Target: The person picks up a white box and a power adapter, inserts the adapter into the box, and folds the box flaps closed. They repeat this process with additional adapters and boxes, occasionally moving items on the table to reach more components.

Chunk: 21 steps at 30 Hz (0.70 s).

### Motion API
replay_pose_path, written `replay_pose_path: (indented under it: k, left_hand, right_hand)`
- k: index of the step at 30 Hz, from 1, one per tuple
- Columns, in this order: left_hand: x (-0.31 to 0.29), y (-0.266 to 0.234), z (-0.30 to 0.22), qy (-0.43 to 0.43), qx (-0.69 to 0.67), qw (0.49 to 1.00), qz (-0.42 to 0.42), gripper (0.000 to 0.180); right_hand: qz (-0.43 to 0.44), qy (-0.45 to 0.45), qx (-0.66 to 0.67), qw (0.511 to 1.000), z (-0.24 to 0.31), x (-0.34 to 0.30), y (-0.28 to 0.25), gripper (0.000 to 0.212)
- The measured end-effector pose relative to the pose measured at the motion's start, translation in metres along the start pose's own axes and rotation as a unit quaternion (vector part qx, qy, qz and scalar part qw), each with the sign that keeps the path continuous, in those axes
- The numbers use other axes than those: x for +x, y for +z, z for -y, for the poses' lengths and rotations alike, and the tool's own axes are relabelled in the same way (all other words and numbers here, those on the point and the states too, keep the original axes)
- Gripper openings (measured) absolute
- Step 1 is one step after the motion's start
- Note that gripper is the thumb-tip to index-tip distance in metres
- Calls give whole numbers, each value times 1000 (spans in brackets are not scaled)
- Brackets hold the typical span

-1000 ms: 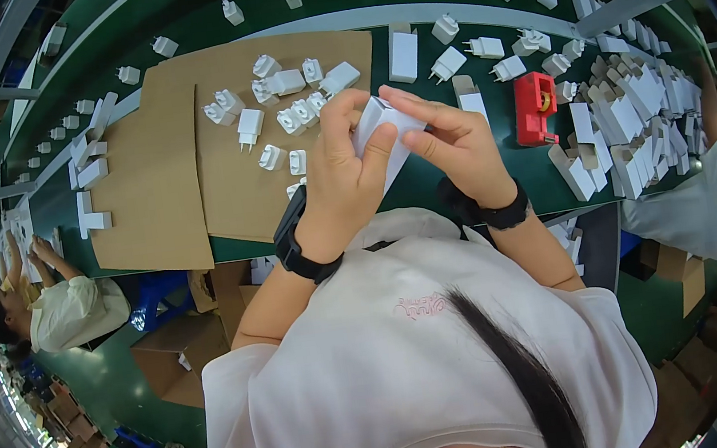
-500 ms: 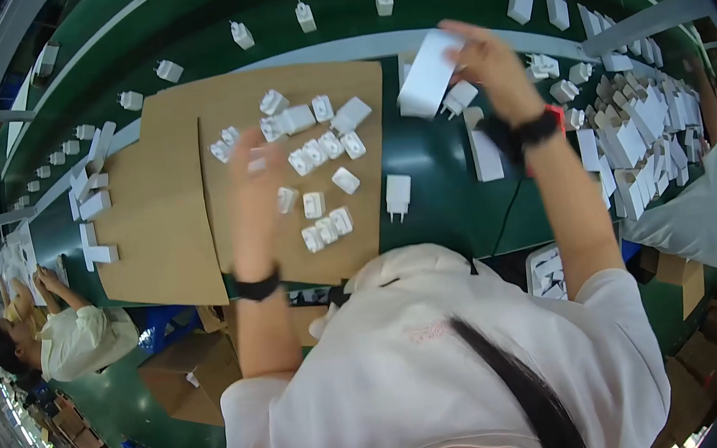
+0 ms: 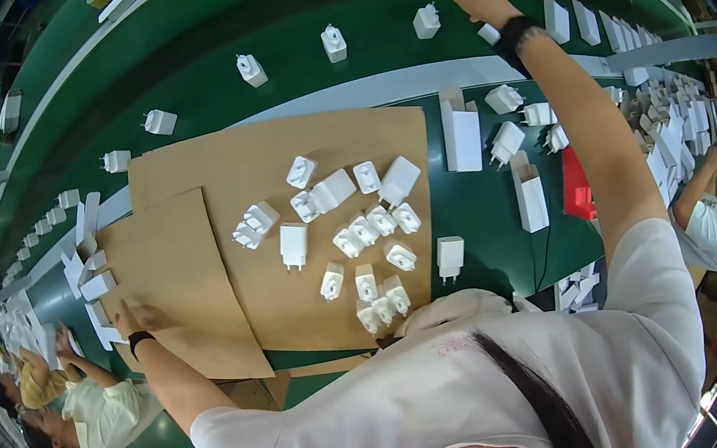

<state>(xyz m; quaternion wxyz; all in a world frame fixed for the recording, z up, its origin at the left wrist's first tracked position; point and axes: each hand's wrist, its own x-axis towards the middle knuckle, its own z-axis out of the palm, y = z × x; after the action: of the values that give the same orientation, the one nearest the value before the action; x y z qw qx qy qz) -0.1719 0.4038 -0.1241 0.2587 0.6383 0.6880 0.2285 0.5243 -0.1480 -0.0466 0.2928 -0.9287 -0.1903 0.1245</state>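
Two brown cardboard sheets lie on the counter: a larger one [image 3: 283, 188] across its middle and a smaller one [image 3: 179, 291] overlapping it toward the counter's left edge. On the larger sheet lie about seventeen white plug adapters [image 3: 360, 233] in a loose cluster. One more white adapter [image 3: 449, 257] lies just off that sheet's right edge. Along the green belt at the counter's far edge sit five separate white adapters [image 3: 333, 42] in a row. Two upright white cartons [image 3: 461, 135] stand right of the larger sheet. One red device [image 3: 578, 188] lies near the counter's right edge.
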Motion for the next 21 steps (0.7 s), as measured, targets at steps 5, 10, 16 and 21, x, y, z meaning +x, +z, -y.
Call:
replay_pose_path:
  k: [5,10,16,21]
  left_hand:
    - [-35,15,-91,-207,293,933,23,70]
    - [-83,-10,-113,-192,348,903,-162,80]
    - [-43,2,-68,-23,244,961,-131,34]
    - [-71,-23,-45,-98,-188,952,-218,60]
  right_hand:
    - [216,30,-164,962,-18,51,31,42]
    - [203,-124,-456,858,-15,52,48,24]
    - [164,5,-16,986,0,11,-52,24]
    - [14,-100,91,991,90,-119,-138,38]
